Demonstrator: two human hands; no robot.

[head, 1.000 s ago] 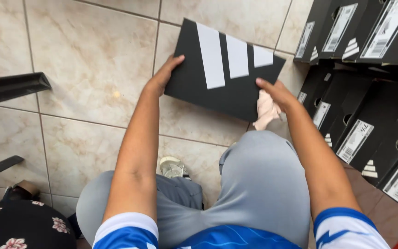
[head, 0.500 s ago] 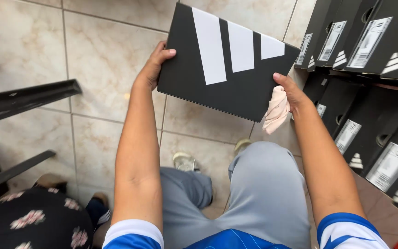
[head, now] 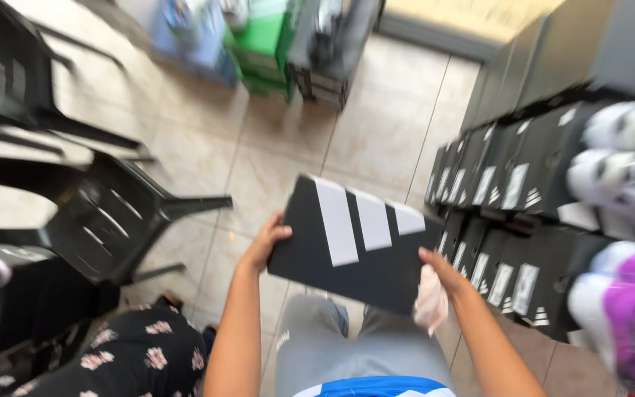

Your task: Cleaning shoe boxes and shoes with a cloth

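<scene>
I hold a black shoe box [head: 354, 242] with three white stripes on its lid, tilted in front of me above my grey trousers. My left hand [head: 266, 241] grips its left edge. Gripping the right edge, my right hand [head: 441, 270] also pinches a crumpled pale pink cloth [head: 430, 305] that hangs below the box.
Stacked black shoe boxes [head: 512, 184] with white labels line the right side, with white and purple sneakers [head: 626, 242] on top. Black plastic chairs [head: 97, 220] stand at the left. A person's flowered dark trousers [head: 126, 360] show at the lower left. Coloured cartons [head: 259, 44] stand on the tiled floor farther off.
My view has swung up and out, bringing the chairs, far cartons and sneakers into sight. The box stays in both hands, now held lower in view and farther from the stack.
</scene>
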